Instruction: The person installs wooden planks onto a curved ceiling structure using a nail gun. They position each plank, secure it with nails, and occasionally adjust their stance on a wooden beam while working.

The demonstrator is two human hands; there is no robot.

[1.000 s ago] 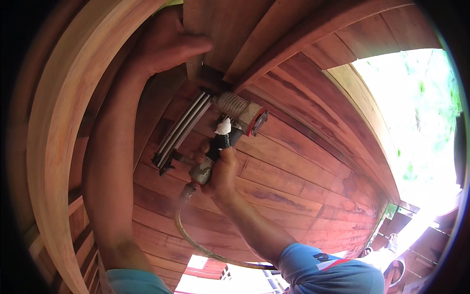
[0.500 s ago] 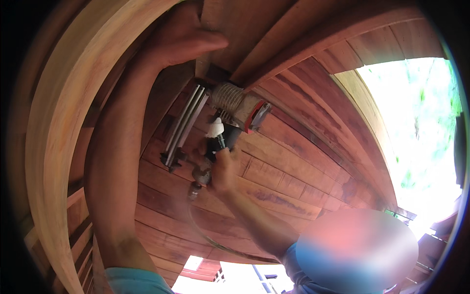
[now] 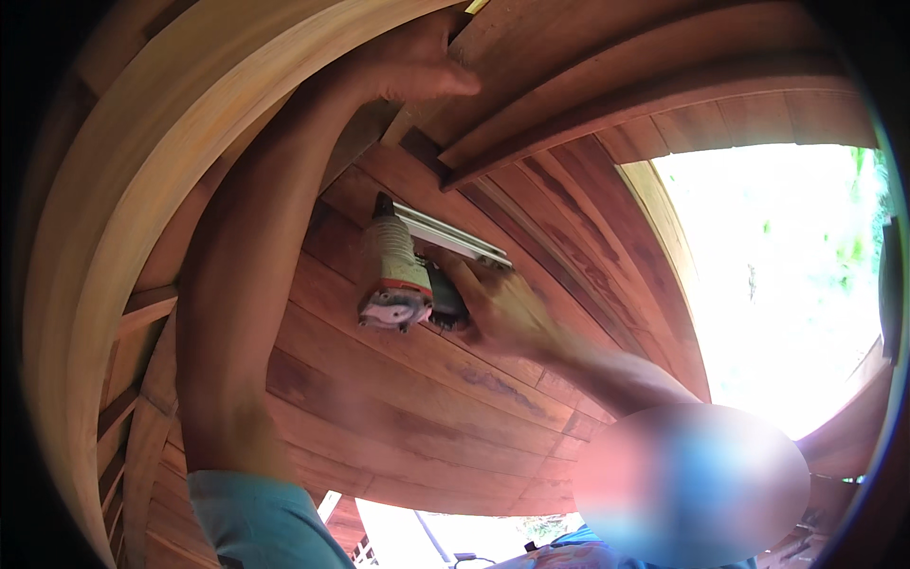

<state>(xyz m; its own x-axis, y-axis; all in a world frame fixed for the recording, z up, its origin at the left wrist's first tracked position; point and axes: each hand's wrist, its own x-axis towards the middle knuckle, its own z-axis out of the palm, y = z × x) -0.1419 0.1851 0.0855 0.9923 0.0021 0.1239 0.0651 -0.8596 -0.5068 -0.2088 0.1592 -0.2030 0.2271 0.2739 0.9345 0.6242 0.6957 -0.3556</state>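
Head view: nearest, on the left, the left forearm (image 3: pixel 246 256) lies beside a pale curved timber (image 3: pixel 85 256). Farther in, the right hand (image 3: pixel 502 308) wraps the handle (image 3: pixel 444 294) of a nail gun (image 3: pixel 391 256), its body just to the left, long axis running near to far, dark nose (image 3: pixel 383 205) at the far end. The magazine (image 3: pixel 450 235) slants right from the nose; its contents are hidden. Of the 2 hands, the right is nearer to it. Beyond, the left hand (image 3: pixel 412 74) touches a reddish board (image 3: pixel 531 52), thumb spread, fingers partly hidden; whether it grips, I cannot tell. Far right, a bright opening (image 3: pixel 768 266).
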